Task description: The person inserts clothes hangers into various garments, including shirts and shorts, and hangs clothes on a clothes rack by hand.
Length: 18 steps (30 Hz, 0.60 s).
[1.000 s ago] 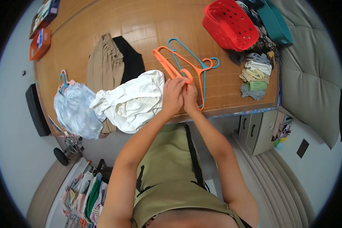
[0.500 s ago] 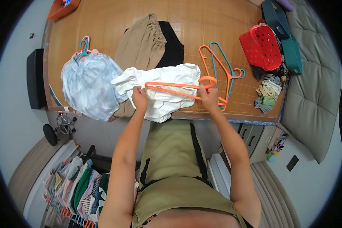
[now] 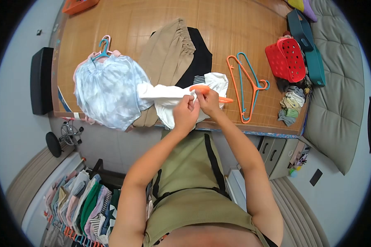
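A white garment [image 3: 165, 92] lies bunched at the near edge of the bed, with part of an orange hanger [image 3: 200, 88] inside it; the hanger's hook and one tip show. My right hand [image 3: 209, 103] is closed around the hanger near its hook. Close beside it, my left hand [image 3: 186, 113] pinches the white cloth. Striped cloth [image 3: 199, 79] peeks out behind the garment. To the left is a light blue tie-dye garment [image 3: 111, 88] on a hanger. Beige trousers [image 3: 167, 53] and a black garment [image 3: 200, 53] lie farther back.
An orange hanger [image 3: 233, 74] and a blue hanger [image 3: 253, 68] lie on the right. Beyond them are a red basket [image 3: 285, 61], teal bins [image 3: 315, 61] and folded cloths [image 3: 292, 103]. A rack of hanging clothes [image 3: 84, 201] stands lower left.
My left hand has moved right, next to my right hand, which shifted slightly left. The hanger, earlier lying over the white garment, is now mostly covered by it. Striped cloth has come into sight.
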Available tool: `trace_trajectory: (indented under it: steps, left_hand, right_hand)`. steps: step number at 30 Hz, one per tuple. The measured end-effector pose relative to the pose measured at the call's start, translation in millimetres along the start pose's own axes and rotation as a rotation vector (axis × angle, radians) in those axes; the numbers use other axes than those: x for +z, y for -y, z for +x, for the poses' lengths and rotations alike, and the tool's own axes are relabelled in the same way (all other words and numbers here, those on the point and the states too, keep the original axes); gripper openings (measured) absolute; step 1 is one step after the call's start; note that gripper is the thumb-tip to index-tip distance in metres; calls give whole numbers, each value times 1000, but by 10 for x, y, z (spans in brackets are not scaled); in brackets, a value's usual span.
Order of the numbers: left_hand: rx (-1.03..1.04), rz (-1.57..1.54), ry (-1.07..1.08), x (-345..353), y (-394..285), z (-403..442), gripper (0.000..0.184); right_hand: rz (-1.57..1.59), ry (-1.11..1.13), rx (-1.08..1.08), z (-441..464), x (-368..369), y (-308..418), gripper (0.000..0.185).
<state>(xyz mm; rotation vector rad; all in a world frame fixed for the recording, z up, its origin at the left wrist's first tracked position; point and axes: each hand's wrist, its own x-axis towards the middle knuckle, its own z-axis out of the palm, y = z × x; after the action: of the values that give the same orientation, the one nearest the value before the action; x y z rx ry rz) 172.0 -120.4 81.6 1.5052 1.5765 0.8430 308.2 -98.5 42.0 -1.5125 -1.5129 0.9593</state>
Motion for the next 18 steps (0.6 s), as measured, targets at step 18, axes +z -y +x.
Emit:
trace_trajectory:
  steps: [18]
  left_hand:
    - [-40,146,77,-422,964,355,33]
  right_hand:
    - [-236,-391,321,-3,-209,-642,22]
